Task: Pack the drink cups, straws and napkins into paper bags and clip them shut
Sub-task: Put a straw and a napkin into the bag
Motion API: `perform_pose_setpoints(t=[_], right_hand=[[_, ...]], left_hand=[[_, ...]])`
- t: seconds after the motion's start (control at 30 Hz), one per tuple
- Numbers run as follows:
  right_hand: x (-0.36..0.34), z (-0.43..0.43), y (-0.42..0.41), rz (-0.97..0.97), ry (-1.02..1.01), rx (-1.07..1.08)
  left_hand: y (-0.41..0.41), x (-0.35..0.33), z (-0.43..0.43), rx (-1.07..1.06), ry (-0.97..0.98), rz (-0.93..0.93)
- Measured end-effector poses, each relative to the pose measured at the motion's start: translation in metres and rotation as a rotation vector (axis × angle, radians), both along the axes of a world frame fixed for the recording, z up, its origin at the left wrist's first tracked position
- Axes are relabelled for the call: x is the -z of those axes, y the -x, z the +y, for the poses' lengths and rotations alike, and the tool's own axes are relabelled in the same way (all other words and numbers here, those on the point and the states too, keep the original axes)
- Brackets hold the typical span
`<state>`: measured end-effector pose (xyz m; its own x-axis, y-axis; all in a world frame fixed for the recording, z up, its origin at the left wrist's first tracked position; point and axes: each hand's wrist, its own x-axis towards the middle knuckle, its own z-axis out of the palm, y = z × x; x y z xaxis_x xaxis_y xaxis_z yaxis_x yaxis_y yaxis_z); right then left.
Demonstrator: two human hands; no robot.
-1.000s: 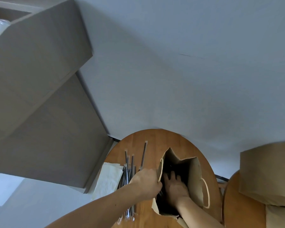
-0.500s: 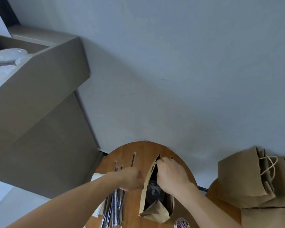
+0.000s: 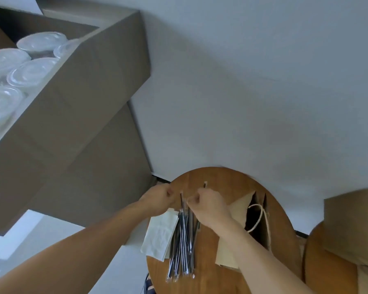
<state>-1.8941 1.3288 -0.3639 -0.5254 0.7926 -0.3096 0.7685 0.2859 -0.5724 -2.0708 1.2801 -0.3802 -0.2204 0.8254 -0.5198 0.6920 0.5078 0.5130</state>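
**Now for the straws**

Both hands are curled over the far tips of the straws (image 3: 183, 240) heaped on the tabletop (image 3: 221, 181), likely to single one out. The right hand (image 3: 210, 206) pinches a tip; whether the left hand (image 3: 157, 197) grips anything I cannot tell. The paper bag (image 3: 239, 207) stands open just beside, ready.

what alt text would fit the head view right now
A left hand and right hand, fingers curled, hover over wrapped straws on a round wooden table, between napkins and an open paper bag. A cardboard box of lidded plastic cups stands at far left.
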Motion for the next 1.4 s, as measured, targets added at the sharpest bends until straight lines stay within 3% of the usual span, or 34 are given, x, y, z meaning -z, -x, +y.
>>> perform_pose_setpoints(t=[0.17, 0.43, 0.67, 1.07, 1.23, 1.4], right_hand=[[0.095, -0.034, 0.038, -0.099, 0.289, 0.156], [0.190, -0.054, 0.060, -0.248, 0.338, 0.303], [0.215, -0.051, 0.069, -0.363, 0.335, 0.354], [0.222, -0.053, 0.071, -0.360, 0.240, 0.314], [0.211, -0.057, 0.070, -0.223, 0.241, 0.332], [0.189, -0.059, 0.068, 0.254, 0.451, 0.531]], left_hand=[[0.027, 0.047, -0.020, -0.132, 0.103, -0.051], [0.046, 0.106, -0.033, -0.273, 0.146, -0.158], [0.055, 0.120, -0.046, -0.228, 0.158, -0.137], [0.057, 0.128, -0.047, -0.195, 0.148, -0.154], [0.060, 0.133, -0.048, -0.235, 0.139, -0.167], [0.057, 0.129, -0.049, -0.363, 0.092, -0.241]])
